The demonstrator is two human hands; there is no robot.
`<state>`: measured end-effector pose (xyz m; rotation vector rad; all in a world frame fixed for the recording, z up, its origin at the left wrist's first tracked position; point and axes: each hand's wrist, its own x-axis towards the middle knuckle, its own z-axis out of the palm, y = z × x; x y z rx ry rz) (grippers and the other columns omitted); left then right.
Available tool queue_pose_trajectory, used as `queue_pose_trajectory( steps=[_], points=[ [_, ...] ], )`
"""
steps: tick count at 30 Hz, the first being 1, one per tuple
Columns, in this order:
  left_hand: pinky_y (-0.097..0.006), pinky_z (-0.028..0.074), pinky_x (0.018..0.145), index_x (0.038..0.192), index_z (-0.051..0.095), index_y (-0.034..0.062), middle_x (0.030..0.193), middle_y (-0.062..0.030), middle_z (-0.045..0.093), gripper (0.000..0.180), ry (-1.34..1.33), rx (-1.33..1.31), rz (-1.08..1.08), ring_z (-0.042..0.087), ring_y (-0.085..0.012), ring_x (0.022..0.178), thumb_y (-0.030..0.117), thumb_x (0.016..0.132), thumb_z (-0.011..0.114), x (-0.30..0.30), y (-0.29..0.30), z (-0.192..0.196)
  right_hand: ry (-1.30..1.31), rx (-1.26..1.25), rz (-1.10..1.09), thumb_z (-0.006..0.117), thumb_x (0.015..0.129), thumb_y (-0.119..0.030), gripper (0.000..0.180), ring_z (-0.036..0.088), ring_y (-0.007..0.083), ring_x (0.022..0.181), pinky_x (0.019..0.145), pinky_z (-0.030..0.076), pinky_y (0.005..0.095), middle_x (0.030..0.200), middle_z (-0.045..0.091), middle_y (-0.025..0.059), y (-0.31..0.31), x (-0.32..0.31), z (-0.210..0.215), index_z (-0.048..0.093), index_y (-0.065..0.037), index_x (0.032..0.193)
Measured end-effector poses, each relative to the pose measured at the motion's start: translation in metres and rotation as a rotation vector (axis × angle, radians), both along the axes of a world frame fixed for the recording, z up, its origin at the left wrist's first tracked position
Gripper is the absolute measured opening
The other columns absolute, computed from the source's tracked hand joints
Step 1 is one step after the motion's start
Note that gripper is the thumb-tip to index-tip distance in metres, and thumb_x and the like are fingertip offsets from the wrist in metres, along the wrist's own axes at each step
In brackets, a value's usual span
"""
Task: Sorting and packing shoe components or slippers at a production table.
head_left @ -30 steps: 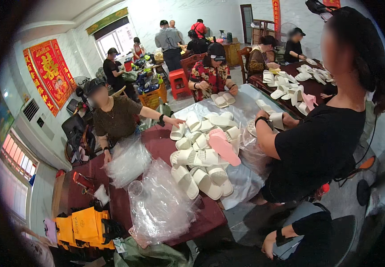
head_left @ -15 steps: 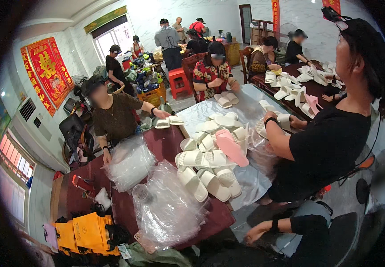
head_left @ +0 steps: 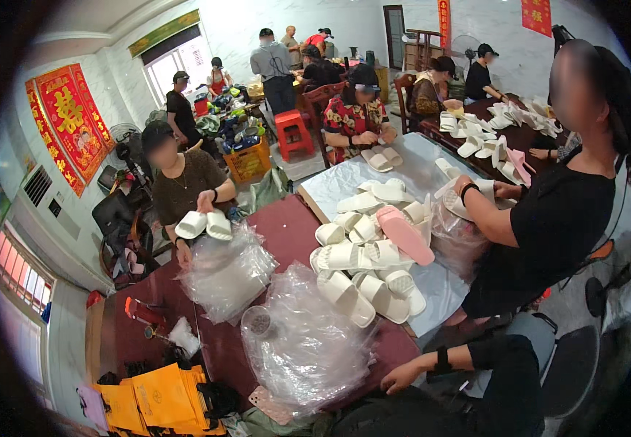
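Clear plastic bags (head_left: 308, 346): loose, crumpled, glossy stack, lying flat on the dark red worktop (head_left: 286, 222), reaching its near edge, close to the near right corner. White slippers (head_left: 339, 256): open-toe, wide strap, heaped by the worktop's right edge, just beside the bags — front ones side by side, straps up. Pink slipper (head_left: 406, 234): slantwise on top of the heap, heap's right side.

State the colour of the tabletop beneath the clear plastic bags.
Dark red tabletop, clearest in the head view.
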<state>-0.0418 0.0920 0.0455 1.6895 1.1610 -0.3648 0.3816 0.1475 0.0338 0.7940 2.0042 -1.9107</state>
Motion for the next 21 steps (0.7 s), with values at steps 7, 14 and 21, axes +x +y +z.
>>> queue_pose_trajectory(
  steps=[7,14,21],
  points=[
    [-0.039,0.040,0.080,0.108,0.051,0.0012,0.112,-0.0168,0.050,0.030,-0.027,-0.099,-0.042,0.050,-0.0251,0.094,0.009,0.080,0.050,-0.018,0.027,0.001,0.064,0.059,0.004,0.052,0.087,-0.032,0.042,0.052,0.0246,0.100,0.082,0.041,0.0359,0.108,0.056,0.0150,0.006,-0.024,-0.002,0.048,-0.001,0.115],
    [-0.037,0.041,0.079,0.107,0.051,0.0005,0.111,-0.0161,0.051,0.028,-0.055,-0.159,-0.057,0.051,-0.0236,0.092,0.008,0.080,0.049,-0.009,0.062,0.008,0.030,0.045,0.022,0.051,0.088,-0.029,0.041,0.052,0.0240,0.098,0.083,0.041,0.0361,0.108,0.056,0.0154,0.024,-0.023,-0.021,0.047,0.001,0.116],
    [-0.036,0.042,0.078,0.106,0.052,-0.0002,0.110,-0.0154,0.052,0.026,-0.084,-0.204,-0.069,0.052,-0.0220,0.091,0.007,0.081,0.048,0.021,0.100,0.014,0.261,0.006,0.003,0.050,0.089,-0.025,0.037,0.054,0.0252,0.093,0.081,0.043,0.0350,0.105,0.057,0.0142,0.026,-0.006,0.003,0.047,0.000,0.116]
  ],
)
